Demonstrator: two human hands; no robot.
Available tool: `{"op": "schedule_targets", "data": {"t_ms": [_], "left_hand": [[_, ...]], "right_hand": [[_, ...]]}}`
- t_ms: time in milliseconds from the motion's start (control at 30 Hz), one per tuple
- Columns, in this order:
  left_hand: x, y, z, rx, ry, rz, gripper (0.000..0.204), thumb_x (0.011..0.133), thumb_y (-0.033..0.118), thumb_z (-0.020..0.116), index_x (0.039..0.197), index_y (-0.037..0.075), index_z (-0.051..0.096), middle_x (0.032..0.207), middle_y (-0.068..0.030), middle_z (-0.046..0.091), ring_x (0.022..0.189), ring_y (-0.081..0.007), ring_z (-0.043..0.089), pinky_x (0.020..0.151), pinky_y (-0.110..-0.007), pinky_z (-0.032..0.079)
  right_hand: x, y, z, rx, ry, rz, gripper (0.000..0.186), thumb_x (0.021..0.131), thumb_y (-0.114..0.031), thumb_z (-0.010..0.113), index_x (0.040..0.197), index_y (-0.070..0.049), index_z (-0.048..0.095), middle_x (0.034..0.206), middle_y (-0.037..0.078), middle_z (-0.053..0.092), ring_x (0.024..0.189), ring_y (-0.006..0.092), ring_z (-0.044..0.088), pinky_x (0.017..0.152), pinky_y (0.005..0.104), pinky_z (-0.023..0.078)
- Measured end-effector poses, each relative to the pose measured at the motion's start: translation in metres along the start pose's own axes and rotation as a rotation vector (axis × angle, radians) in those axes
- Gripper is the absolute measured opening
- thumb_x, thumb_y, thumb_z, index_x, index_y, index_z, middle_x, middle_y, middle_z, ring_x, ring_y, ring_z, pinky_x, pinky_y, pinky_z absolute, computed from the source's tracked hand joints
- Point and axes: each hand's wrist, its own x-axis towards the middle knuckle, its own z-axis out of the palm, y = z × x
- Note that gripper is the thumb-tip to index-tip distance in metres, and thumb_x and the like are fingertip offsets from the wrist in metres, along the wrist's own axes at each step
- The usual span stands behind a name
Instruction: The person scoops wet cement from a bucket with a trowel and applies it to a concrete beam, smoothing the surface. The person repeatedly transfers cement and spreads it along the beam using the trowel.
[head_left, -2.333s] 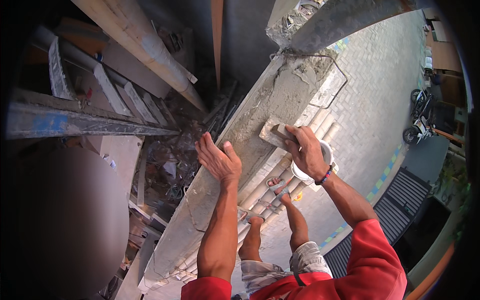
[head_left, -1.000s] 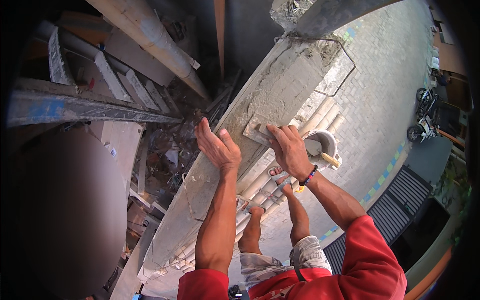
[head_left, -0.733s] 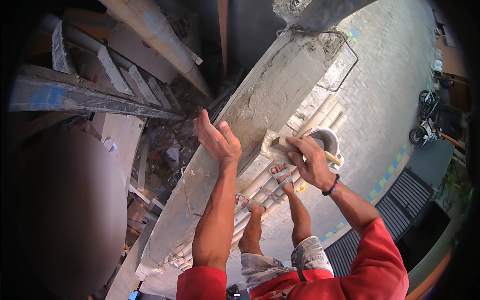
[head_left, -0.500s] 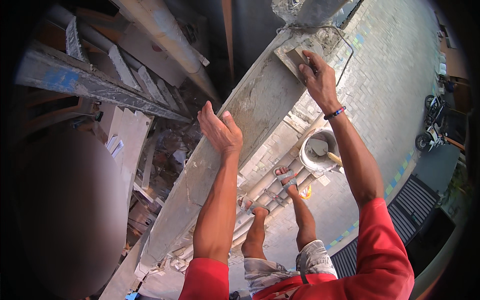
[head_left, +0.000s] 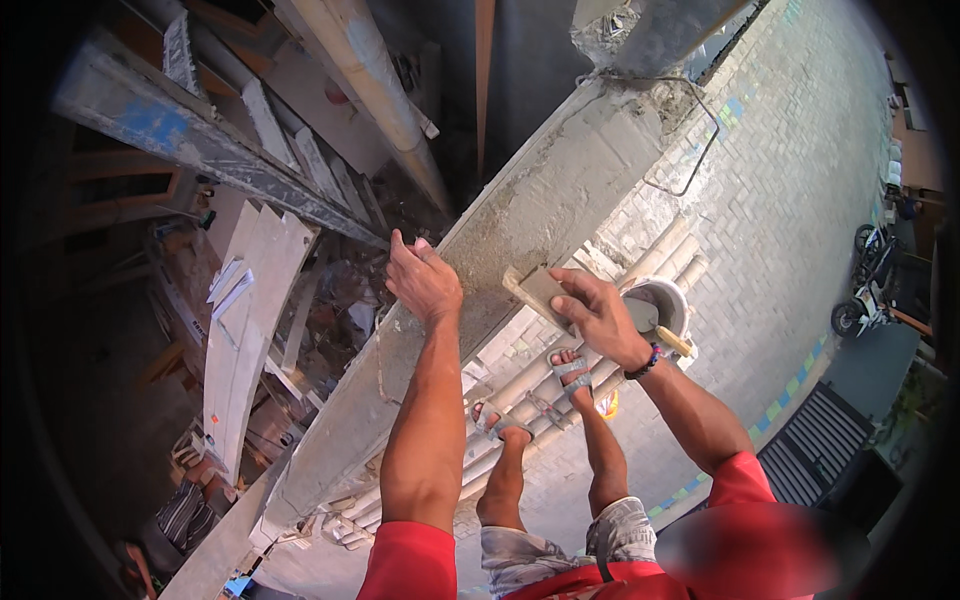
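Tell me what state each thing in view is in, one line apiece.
Float, gripped and tilted.
Right hand, closed on the float.
Left hand, fingers partly curled, by the ledge's left edge.
Ledge, topped with grey mortar.
Bucket, open, wooden handle jutting out.
Steel rod, bent.
Bamboo poles, lying side by side.
Motorcycle, parked.

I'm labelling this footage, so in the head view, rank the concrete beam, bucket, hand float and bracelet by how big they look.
Largest: concrete beam
Middle: bucket and hand float, unranked; they look close and both are partly covered
Smallest: bracelet
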Motion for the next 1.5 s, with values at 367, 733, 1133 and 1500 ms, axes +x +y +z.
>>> {"op": "schedule_targets", "data": {"t_ms": [367,733,1133,1500], "left_hand": [[0.005,0.003,-0.004,0.046,-0.101,0.024,0.04,0.102,0.027,0.045,0.135,0.005,0.045,0.106,-0.0211,0.066,0.095,-0.0364,0.062,0.082,-0.048,0.04],[0.004,-0.003,-0.002,-0.017,-0.097,-0.005,0.039,0.103,0.028,0.04,0.134,0.005,0.047,0.11,-0.0213,0.066,0.101,-0.0383,0.062,0.09,-0.049,0.04],[0.005,0.001,-0.004,-0.025,-0.119,-0.046,0.039,0.104,0.029,0.038,0.134,0.006,0.048,0.113,-0.0212,0.066,0.103,-0.038,0.062,0.09,-0.048,0.04],[0.005,0.001,-0.003,-0.041,-0.106,-0.023,0.041,0.106,0.033,0.034,0.134,0.006,0.047,0.121,-0.0186,0.063,0.107,-0.0365,0.061,0.089,-0.048,0.04]], "right_hand": [[0.094,-0.021,-0.057,-0.499,0.502,-0.07,0.034,0.085,-0.009,0.067,0.115,0.001,0.056,0.1,0.027,0.064,0.093,0.0428,0.063,0.082,0.0466,0.05],[0.009,-0.03,-0.007,-0.544,0.115,-0.173,0.033,0.081,-0.001,0.066,0.113,0.001,0.056,0.096,0.018,0.057,0.092,0.0362,0.056,0.079,0.0443,0.048],[0.07,-0.014,-0.001,-0.661,0.206,-0.23,0.033,0.085,-0.001,0.062,0.118,0.0,0.055,0.1,0.018,0.061,0.093,0.0361,0.054,0.082,0.0435,0.047],[0.066,-0.021,-0.103,-0.524,0.647,0.05,0.035,0.088,-0.01,0.066,0.122,-0.002,0.06,0.105,0.021,0.068,0.094,0.0345,0.069,0.081,0.0407,0.053]]}}
